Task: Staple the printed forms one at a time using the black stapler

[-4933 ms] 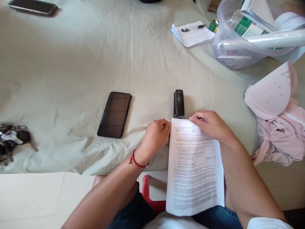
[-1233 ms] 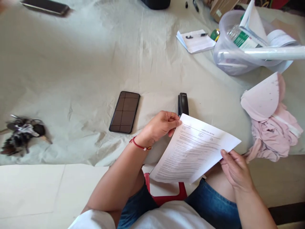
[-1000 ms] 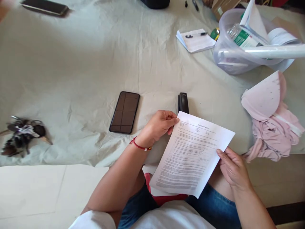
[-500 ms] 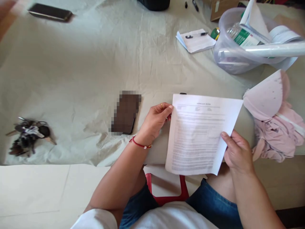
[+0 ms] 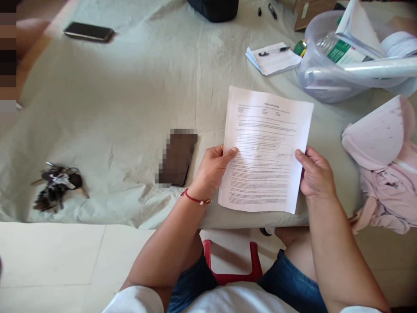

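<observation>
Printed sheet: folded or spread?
Spread: the printed sheet shows its full page, left hand and right hand gripping its side edges.

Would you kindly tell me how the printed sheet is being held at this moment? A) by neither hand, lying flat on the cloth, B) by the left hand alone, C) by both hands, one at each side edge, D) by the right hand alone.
C: the left hand grips the left edge of the printed sheet and the right hand grips its right edge.
</observation>
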The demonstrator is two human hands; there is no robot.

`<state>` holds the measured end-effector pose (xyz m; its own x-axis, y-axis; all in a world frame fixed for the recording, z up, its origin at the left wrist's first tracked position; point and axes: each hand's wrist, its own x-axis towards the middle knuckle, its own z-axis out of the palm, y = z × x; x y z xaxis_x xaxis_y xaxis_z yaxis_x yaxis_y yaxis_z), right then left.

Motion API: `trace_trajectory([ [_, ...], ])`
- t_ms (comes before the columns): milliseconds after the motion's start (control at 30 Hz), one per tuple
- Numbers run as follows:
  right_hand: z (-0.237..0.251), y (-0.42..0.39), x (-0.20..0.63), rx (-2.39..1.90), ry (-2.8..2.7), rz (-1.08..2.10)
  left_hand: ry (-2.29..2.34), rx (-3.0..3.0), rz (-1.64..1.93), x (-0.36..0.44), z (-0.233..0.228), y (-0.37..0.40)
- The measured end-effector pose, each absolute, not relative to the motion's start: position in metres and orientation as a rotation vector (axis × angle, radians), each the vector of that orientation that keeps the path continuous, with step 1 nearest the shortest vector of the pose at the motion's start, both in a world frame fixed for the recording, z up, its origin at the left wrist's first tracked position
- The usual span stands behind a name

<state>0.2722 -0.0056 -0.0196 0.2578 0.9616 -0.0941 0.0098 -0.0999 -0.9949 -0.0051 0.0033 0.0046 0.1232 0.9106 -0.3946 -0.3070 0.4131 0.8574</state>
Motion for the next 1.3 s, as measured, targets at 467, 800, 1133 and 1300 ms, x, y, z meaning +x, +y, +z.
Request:
trace_trajectory([
  [467, -0.023, -0.006, 0.310, -1.480, -0.891, 1.107, 1.141, 0.570, 1.049, -0.004, 0.005, 0.001],
  [800, -0.020, 0.010, 0.323, -1.456, -0.803, 1.208, 1.185, 0.707, 1.215, -0.004, -0.010, 0.003],
  [1133, 0.009, -0.001, 0.311, -1.518, -0.901, 1.321, 1.170, 0.646, 1.203, 0.001, -0.008, 0.001],
  [1300, 0.003, 0.001, 0.320, -1.463, -0.774, 1.103, 1.108, 0.602, 1.290, -0.003, -0.017, 0.005],
])
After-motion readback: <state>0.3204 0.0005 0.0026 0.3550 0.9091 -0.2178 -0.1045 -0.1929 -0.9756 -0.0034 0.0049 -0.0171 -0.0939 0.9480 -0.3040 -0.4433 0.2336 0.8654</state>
